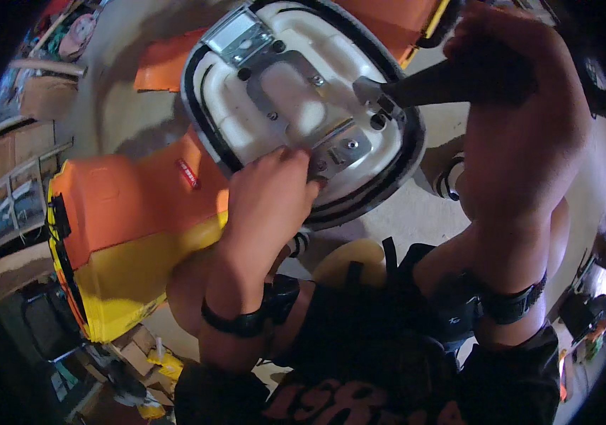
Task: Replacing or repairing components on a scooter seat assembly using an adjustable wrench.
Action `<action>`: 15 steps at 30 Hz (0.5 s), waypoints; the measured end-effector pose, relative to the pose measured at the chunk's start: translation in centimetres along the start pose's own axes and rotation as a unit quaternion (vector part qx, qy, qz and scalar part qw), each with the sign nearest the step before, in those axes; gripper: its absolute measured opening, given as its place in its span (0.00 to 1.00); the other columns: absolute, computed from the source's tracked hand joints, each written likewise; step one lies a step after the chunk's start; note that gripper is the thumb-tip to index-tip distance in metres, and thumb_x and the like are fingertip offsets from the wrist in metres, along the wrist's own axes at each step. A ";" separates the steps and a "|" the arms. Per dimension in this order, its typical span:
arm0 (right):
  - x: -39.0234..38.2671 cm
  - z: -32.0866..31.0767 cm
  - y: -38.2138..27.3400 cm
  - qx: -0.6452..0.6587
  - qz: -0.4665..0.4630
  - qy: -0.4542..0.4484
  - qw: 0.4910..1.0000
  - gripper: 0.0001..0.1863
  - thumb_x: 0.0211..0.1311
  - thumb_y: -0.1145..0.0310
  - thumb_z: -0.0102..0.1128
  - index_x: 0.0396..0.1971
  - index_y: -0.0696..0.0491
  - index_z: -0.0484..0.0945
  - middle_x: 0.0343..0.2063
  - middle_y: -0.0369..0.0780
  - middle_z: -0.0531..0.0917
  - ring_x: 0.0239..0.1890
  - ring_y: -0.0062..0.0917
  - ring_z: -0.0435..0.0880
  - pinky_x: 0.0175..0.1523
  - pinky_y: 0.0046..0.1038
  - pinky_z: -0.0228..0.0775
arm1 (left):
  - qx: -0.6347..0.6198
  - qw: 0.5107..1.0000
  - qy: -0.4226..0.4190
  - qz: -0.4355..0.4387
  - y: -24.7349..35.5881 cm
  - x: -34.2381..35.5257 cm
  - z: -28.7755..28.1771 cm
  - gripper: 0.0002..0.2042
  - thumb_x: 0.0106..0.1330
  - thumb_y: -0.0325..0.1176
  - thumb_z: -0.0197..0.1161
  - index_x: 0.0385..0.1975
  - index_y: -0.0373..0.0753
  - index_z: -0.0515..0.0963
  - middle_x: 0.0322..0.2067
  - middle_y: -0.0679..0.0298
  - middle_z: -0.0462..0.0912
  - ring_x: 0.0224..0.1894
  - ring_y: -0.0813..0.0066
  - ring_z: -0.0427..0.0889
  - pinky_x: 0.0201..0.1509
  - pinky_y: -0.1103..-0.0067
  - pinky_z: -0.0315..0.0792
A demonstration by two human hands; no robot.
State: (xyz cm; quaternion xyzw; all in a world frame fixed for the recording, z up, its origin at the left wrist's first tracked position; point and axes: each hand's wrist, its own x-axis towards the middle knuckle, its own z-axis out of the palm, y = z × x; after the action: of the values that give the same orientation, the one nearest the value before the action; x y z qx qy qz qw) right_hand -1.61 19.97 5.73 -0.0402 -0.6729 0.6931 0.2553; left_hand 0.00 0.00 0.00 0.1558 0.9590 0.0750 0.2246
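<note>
A white, rounded shell with a black rim (243, 138) lies in front of me, its hollow side up. A silver metal plate (349, 145) with screws is fixed inside it, and a shiny metal box-like fitting (239, 37) sits at its far left. My left hand (275, 188) is closed, with fingertips at the plate's near end; what they pinch is hidden. Raised at the right, my right hand (494, 32) is closed round a dark power tool (459, 78), its exact kind lost in shadow. The tool's nose reaches a small metal bracket (381, 99) on the shell's right side.
Left of the shell stands an orange and yellow plastic housing (140, 205). More orange parts (388, 21) lie beyond the shell. Cardboard (48, 95) and shelving (16, 198) line the left side, with boxes and yellow packets (165, 361) at lower left. A pale yellow rounded thing (352, 262) is between my legs.
</note>
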 end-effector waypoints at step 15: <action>1.8 -5.3 4.0 0.161 0.069 -0.048 0.983 0.16 0.67 0.69 0.46 0.39 0.66 0.78 0.40 0.51 0.81 0.43 0.38 0.80 0.54 0.38 0.72 | -0.079 0.994 0.060 0.036 -2.4 -2.1 1.1 0.14 0.61 0.38 0.66 0.42 0.38 0.77 0.36 0.55 0.82 0.39 0.50 0.83 0.41 0.61 0.77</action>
State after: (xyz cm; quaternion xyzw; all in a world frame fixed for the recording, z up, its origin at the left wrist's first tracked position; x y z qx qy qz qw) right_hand -2.22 25.65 1.95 -0.0117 -0.5595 0.8095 0.1776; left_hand 1.62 -2.89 -0.69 0.1673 0.9555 0.1681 0.1755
